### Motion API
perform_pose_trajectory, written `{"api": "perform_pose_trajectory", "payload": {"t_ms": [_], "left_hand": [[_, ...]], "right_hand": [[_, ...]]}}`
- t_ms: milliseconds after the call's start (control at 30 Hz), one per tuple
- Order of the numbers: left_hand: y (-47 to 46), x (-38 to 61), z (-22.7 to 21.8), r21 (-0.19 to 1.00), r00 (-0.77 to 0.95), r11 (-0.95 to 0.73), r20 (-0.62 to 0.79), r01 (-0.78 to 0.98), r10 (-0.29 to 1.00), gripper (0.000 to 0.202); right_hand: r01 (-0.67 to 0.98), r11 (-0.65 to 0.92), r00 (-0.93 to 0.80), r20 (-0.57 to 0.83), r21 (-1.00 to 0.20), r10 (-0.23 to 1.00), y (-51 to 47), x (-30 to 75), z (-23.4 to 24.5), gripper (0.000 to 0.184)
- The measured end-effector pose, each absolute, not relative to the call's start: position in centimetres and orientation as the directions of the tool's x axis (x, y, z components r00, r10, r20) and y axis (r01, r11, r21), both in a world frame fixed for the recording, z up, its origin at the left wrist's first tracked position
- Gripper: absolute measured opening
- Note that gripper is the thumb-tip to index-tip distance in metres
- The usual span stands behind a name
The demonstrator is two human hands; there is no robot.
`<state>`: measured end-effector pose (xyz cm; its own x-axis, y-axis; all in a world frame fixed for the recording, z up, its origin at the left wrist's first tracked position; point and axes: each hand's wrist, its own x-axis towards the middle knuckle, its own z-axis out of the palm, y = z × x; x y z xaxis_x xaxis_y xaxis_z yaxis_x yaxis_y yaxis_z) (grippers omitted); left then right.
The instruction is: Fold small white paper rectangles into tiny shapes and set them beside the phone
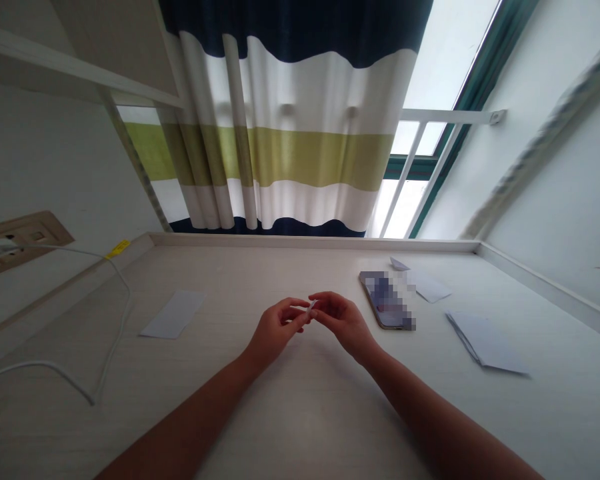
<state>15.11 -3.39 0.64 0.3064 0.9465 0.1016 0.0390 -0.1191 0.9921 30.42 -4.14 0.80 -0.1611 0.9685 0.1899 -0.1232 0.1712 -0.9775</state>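
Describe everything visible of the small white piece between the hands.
The small white piece is narrow and plain and looks like paper, perhaps folded, though much of it is hidden. It slants, its upper end leaning to the right, over the pale tabletop. The left hand and right hand pinch it from either side. No markings can be made out.

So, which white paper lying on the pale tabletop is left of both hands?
The white rectangular sheet, alone left of the left hand; other white papers lie right of the right hand.
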Motion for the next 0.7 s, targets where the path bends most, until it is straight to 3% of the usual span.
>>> {"api": "perform_pose_trajectory", "payload": {"t_ms": [400, 700], "left_hand": [[-3.64, 15.18, 0.61, 0.988, 0.309, -0.141, 0.114, 0.067, 0.944, 0.029], [-3.52, 15.2, -0.08, 0.988, 0.295, -0.156, 0.144, 0.018, 0.944, 0.027]], "right_hand": [[0.011, 0.189, -0.136, 0.186, -0.982, 0.973, -4.09, 30.43, 0.65, 0.022], [0.292, 0.391, -0.144, 0.364, -0.873, 0.92, -4.76, 30.21, 1.53, 0.016]]}}
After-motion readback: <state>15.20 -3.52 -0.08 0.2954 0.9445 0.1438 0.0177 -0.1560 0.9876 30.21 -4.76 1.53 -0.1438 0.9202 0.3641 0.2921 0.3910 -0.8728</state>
